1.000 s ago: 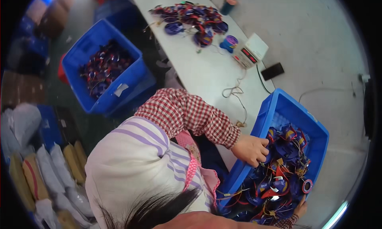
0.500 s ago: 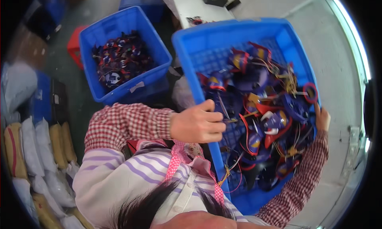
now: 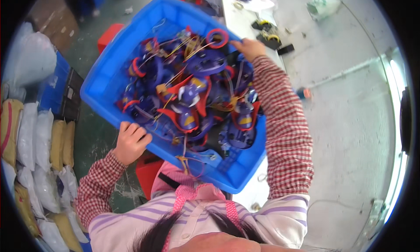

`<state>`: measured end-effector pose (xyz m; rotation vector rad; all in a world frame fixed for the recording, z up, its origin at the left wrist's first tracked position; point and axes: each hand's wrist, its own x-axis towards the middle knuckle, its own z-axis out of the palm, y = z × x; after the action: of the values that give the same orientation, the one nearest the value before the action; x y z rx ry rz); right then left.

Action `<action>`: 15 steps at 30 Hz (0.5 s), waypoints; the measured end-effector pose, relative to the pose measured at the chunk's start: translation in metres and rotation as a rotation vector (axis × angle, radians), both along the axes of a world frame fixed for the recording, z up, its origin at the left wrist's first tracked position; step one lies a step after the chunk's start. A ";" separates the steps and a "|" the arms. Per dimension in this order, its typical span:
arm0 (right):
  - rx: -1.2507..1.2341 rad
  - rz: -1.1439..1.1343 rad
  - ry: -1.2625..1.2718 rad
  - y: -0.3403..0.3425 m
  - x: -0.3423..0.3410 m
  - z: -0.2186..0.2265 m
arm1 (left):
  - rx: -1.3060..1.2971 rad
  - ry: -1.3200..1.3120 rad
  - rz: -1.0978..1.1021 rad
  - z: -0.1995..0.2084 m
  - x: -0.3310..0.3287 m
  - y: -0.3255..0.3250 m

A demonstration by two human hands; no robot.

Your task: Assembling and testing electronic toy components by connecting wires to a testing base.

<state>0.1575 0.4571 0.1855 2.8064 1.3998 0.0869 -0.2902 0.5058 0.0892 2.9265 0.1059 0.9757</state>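
Observation:
A large blue plastic crate (image 3: 105,72) hangs tilted in front of me. My left hand (image 3: 132,142) has its fingers wrapped over the near left rim. On the far right side, my right hand (image 3: 250,49) grips the opposite rim, its thumb over the edge. Inside lies a jumbled heap of purple and red plastic toy-like parts (image 3: 188,94) with loose wires and small connectors. A red ring (image 3: 217,38) sits near the far right wall. One yellow wire bundle (image 3: 186,164) dangles over the near side.
A white table (image 3: 232,15) with black-and-yellow tape dispensers (image 3: 266,35) runs along the right by a pale wall. Red stools (image 3: 109,35) stand beyond and below the crate. Stacked white and tan sacks (image 3: 30,134) line the left, beside a blue box (image 3: 54,83).
The crate has swung from right to left and turned, both hands moving with it. The other filled blue crate at the left no longer shows.

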 end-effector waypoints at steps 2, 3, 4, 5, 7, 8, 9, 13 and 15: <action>0.001 0.183 -0.084 0.018 0.028 -0.005 | -0.011 0.017 0.045 0.013 0.001 -0.004; 0.039 0.111 -0.012 0.028 0.012 0.009 | -0.033 0.057 0.105 0.015 0.003 -0.006; 0.042 0.123 0.011 0.029 0.011 0.015 | -0.027 0.090 0.135 0.017 0.008 -0.010; 0.040 0.138 0.039 0.029 0.012 0.016 | -0.027 0.128 0.169 0.017 0.012 -0.018; 0.029 0.167 0.055 0.034 0.014 0.011 | -0.054 0.148 0.204 0.015 0.017 -0.032; 0.054 0.202 0.045 0.033 0.022 0.005 | -0.079 0.169 0.233 0.018 0.025 -0.037; 0.087 0.240 0.070 0.040 0.019 -0.004 | -0.073 0.191 0.225 0.020 0.024 -0.038; 0.043 0.291 0.237 0.070 0.019 -0.021 | -0.113 0.259 0.298 0.014 0.026 -0.041; -0.022 0.294 0.349 0.085 0.028 -0.025 | -0.133 0.290 0.327 0.006 0.034 -0.044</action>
<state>0.1851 0.5425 0.1604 2.6664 1.8600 -0.4349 -0.2560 0.4621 0.0954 2.9572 0.6522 0.5349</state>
